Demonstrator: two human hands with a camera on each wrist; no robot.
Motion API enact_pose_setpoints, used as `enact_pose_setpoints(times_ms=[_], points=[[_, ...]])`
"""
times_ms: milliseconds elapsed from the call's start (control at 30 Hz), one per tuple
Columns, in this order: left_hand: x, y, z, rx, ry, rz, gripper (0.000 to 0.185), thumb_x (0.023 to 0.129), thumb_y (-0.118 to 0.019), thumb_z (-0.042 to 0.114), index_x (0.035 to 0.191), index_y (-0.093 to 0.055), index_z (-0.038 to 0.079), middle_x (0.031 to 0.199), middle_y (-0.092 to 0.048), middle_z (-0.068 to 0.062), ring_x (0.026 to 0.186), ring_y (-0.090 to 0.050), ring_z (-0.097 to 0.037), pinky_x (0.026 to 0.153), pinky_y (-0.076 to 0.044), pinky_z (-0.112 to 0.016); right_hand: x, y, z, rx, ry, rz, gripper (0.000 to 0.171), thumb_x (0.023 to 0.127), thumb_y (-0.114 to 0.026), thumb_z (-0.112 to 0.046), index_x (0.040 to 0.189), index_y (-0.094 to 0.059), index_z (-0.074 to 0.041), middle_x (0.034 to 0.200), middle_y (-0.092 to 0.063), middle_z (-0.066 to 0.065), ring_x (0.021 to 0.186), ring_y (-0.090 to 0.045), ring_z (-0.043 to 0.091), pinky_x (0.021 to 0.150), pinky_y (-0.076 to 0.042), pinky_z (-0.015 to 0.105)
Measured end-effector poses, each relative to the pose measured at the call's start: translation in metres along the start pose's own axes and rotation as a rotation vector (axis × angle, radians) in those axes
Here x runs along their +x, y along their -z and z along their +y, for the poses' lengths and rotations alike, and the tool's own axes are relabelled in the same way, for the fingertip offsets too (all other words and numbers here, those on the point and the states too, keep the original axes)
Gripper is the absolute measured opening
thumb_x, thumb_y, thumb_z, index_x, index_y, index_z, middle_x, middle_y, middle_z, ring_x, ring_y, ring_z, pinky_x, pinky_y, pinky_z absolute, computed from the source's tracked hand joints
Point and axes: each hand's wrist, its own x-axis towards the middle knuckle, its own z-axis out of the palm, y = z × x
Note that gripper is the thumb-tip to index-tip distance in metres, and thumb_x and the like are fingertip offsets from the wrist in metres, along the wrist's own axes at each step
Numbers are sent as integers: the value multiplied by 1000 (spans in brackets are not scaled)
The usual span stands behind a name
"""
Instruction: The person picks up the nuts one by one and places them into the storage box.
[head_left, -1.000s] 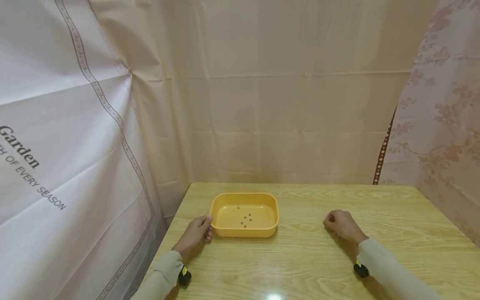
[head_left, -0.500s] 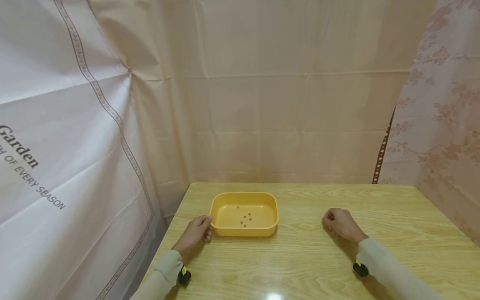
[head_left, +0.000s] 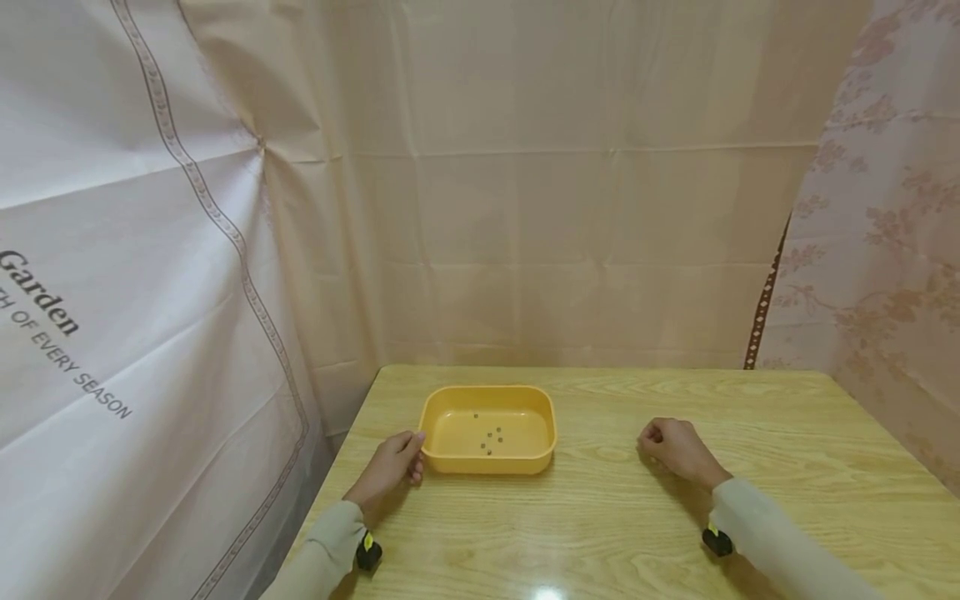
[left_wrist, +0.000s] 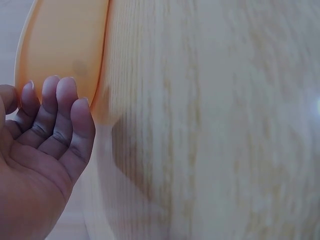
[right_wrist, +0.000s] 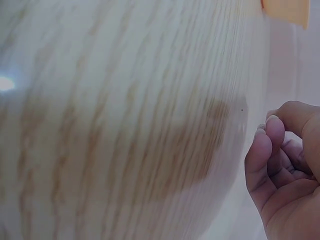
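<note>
A yellow plastic basin (head_left: 491, 465) stands on the left half of the table. On its floor lie several tiny grey square-looking pieces (head_left: 500, 440), perhaps nuts or beads; they are too small to tell. My left hand (head_left: 390, 467) grips the basin's left end, thumb at the rim; the left wrist view shows the fingers (left_wrist: 66, 95) bent against the outer wall. Well right of the basin, my right hand (head_left: 678, 450) is low over the table with curled fingers, the thumb and index tips together. Nothing shows between those fingertips (right_wrist: 275, 127), though a tiny thing could be hidden.
The wood-grain table (head_left: 600, 517) has rounded back corners. A beige cloth (head_left: 562, 250) hangs behind it, a printed white cloth (head_left: 150, 333) on the left and a floral one (head_left: 885, 275) on the right. A tiny dark speck (right_wrist: 242, 110) shows on the tabletop.
My right hand has shifted slightly left along the table, its fingers still curled. The left hand, the basin and the small pieces look unmoved.
</note>
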Motion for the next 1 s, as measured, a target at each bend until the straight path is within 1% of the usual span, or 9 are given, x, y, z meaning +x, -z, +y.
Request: enact_pose_setpoints(times_ms=[67, 233, 333, 433, 633, 733, 1000], points=[[0, 0, 0, 2, -2, 1, 42, 113, -44, 34, 94, -56, -2, 76, -59, -7, 64, -57, -16, 60, -53, -28, 1, -1, -1, 3, 0, 2, 11, 102, -60, -5, 100, -68, 1, 84, -67, 6, 58, -58, 17, 50, -51, 29], [0, 0, -1, -3, -8, -4, 43, 112, -45, 34, 94, -56, -2, 77, -59, -7, 65, -57, -16, 60, -52, -27, 1, -3, -4, 6, 40, 1, 11, 102, -61, -5, 100, -68, 3, 81, -68, 6, 54, -56, 14, 47, -48, 26], [0, 0, -1, -4, -10, -4, 43, 112, -45, 35, 94, -56, -2, 77, -59, -7, 65, -57, -16, 60, -53, -27, 2, -4, -7, 6, 47, 5, 10, 101, -62, -6, 98, -68, 2, 78, -67, 5, 51, -54, 12, 45, -45, 24], [0, 0, 0, 3, -10, -1, 42, 112, -45, 35, 94, -56, -1, 77, -59, -7, 65, -57, -16, 60, -53, -28, 2, -5, -9, 2, 60, 0, 10, 102, -62, -6, 98, -68, 2, 77, -66, 5, 50, -53, 12, 44, -44, 24], [-1, 0, 1, 19, -14, 3, 40, 113, -44, 33, 94, -57, -1, 78, -59, -7, 65, -58, -17, 61, -53, -28, 5, -8, -14, -10, 83, 0, 11, 103, -62, -7, 100, -68, 2, 78, -66, 4, 50, -53, 12, 44, -45, 27], [-1, 0, 1, 19, -13, 3, 41, 113, -44, 33, 94, -57, -1, 78, -59, -7, 65, -58, -17, 61, -54, -28, 5, -9, -17, -15, 79, 2, 12, 102, -62, -8, 100, -69, 2, 78, -67, 4, 51, -54, 12, 45, -45, 26], [0, 0, 1, 12, -7, 3, 40, 113, -44, 32, 94, -57, -1, 78, -59, -8, 65, -58, -17, 61, -54, -28, 8, -12, -25, 2, 95, -5, 12, 102, -63, -7, 100, -70, 2, 81, -68, 6, 53, -57, 17, 45, -47, 26]])
